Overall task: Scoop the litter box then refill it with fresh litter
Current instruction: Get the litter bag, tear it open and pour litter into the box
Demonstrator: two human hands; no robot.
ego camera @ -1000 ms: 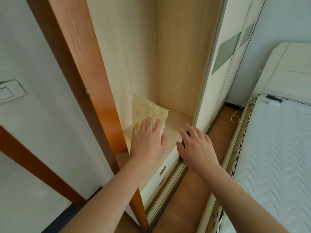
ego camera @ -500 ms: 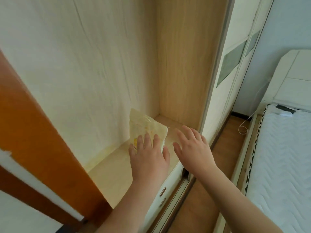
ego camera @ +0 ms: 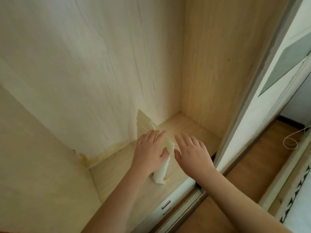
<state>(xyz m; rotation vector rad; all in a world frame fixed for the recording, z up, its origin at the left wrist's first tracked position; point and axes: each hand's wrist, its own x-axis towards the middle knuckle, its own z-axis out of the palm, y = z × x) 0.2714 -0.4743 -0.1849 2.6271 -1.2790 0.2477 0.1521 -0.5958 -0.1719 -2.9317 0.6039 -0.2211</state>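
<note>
**Desk:** What does the frame show?

**Caption writer:** A person reaches into an open wardrobe, where a pale bag (ego camera: 162,167), judged to be the fresh litter, stands on the wardrobe shelf (ego camera: 188,130) against the back panel. The left hand (ego camera: 149,152) lies over the bag's front with fingers straight and the thumb touching the bag's right edge; whether it actually grips cannot be told. The right hand (ego camera: 191,153) hovers just beside the bag, at its 3 o'clock, fingers spread, holding nothing.

**Desk:** Where does that leave the job?

**Caption writer:** Early, by this picture's evidence. No litter box and no scoop are in view, so nothing shows that scooping has been done. The bag has not left the shelf. It must be lifted out and carried to the box, and both the scooping and the refill appear to lie ahead.

**Desk:** Anything else worth naming?

**Caption writer:** Drawer handles (ego camera: 165,207) sit below the shelf at 6 o'clock, a sliding door (ego camera: 262,91) at 3 o'clock, with wooden floor (ego camera: 262,167) beyond it.
</note>
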